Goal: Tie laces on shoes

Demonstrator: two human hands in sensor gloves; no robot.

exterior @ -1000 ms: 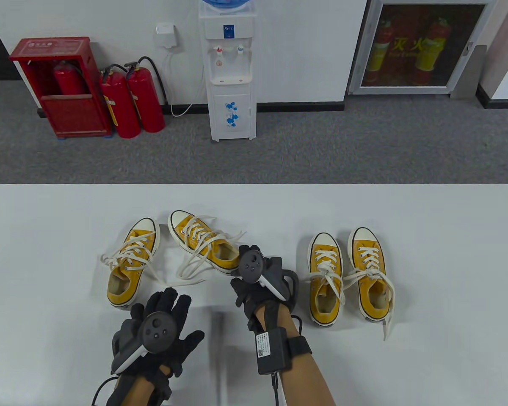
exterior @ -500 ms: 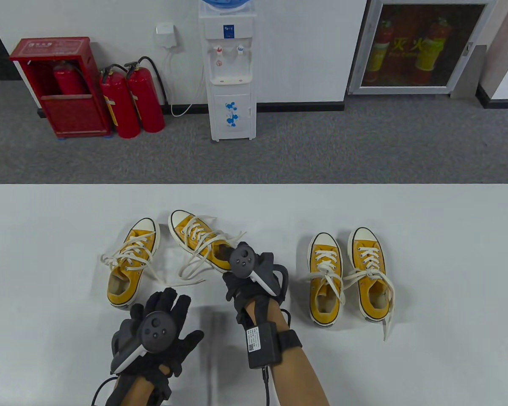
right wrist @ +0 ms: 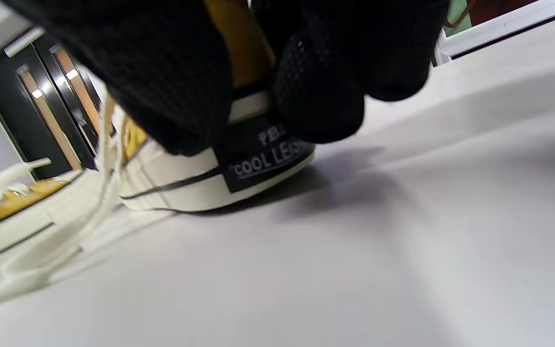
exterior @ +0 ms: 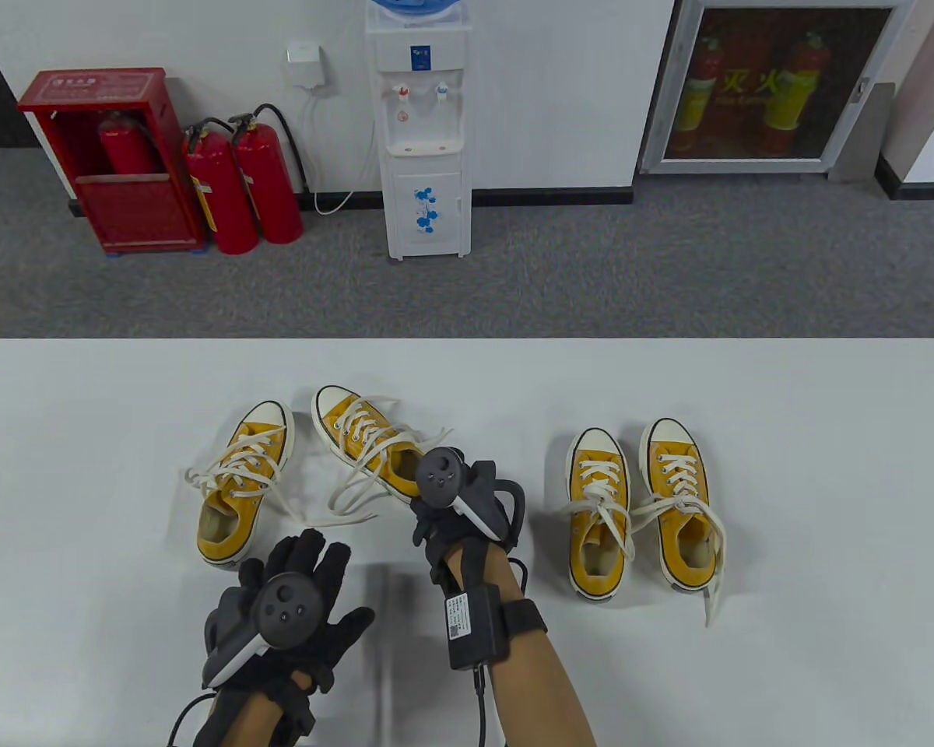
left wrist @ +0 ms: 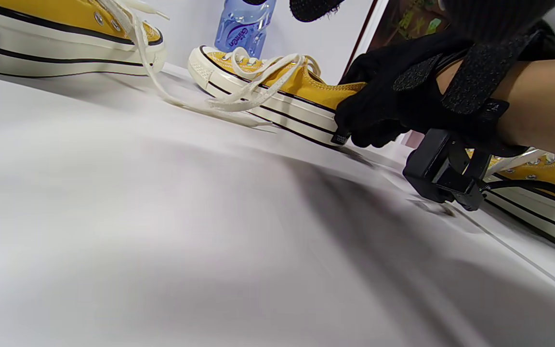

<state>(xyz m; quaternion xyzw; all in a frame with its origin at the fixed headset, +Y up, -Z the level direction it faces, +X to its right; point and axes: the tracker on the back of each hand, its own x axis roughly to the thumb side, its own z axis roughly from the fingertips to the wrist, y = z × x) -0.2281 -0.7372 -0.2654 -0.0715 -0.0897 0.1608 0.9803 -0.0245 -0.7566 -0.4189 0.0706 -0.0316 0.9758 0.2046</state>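
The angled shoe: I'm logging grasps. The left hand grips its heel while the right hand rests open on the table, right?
Hands swapped. The right hand grips the angled shoe's heel, per the left wrist view; the left hand rests open on the table.

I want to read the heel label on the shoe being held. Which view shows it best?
The right wrist view: the heel label sits close up under the right hand, partly readable. In the left wrist view it is a tiny edge-on patch; in the table view the hand hides it.
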